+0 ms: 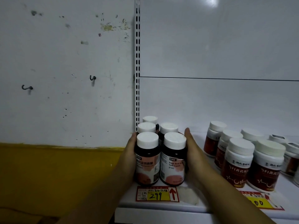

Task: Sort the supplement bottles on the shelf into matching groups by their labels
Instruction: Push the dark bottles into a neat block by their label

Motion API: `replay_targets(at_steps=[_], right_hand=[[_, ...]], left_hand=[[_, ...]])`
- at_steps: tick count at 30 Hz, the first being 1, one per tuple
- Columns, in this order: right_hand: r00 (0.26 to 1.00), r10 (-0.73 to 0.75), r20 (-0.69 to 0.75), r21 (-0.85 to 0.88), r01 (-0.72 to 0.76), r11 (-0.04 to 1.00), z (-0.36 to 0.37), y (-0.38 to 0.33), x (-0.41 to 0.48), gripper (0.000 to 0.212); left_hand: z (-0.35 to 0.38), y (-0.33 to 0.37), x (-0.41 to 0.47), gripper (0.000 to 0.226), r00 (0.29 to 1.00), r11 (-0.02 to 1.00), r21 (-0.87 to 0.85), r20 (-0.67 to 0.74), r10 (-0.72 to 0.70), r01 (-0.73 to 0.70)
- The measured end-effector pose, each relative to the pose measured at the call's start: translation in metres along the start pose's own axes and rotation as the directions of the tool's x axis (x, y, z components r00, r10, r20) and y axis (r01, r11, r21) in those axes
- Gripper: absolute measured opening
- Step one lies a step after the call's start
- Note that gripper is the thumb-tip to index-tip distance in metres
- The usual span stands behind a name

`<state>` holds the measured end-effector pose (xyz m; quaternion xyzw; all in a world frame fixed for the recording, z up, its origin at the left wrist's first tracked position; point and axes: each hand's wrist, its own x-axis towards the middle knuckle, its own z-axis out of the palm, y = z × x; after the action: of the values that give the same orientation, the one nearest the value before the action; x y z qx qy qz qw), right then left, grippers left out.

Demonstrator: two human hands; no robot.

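Note:
Several dark bottles with white caps and pink-and-white labels (pixel 159 156) stand packed in rows at the left end of the white shelf (pixel 161 206). My left hand (pixel 130 152) presses flat against the left side of this group. My right hand (pixel 190 147) presses flat against its right side, fingers straight. To the right, apart from them, stand several white bottles with red labels (pixel 237 160). Further right, a few smaller bottles (pixel 289 157) are partly cut off by the frame edge.
A price tag reading 299 (pixel 157 194) sits on the shelf front under the pink-label group, and a second yellow tag (pixel 260 202) is under the red-label group. A slotted upright (pixel 137 70) borders the shelf's left end. Left of it is a stained wall with two hooks (pixel 93 77).

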<state>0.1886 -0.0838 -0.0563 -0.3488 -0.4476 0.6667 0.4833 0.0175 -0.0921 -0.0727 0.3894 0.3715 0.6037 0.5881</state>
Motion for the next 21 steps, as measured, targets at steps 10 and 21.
replay_targets(at_steps=[10, 21], right_hand=[[0.995, -0.097, -0.010, -0.069, 0.096, 0.993, 0.003, -0.013, -0.012, 0.045], [0.964, -0.071, 0.256, -0.964, 0.260, 0.050, 0.075, -0.097, 0.069, 0.045]], left_hand=[[-0.002, -0.002, 0.001, 0.052, 0.998, 0.999, 0.042, 0.056, -0.017, 0.015], [-0.002, 0.005, 0.009, 0.055, 0.998, 0.998, 0.059, 0.055, -0.037, 0.034]])
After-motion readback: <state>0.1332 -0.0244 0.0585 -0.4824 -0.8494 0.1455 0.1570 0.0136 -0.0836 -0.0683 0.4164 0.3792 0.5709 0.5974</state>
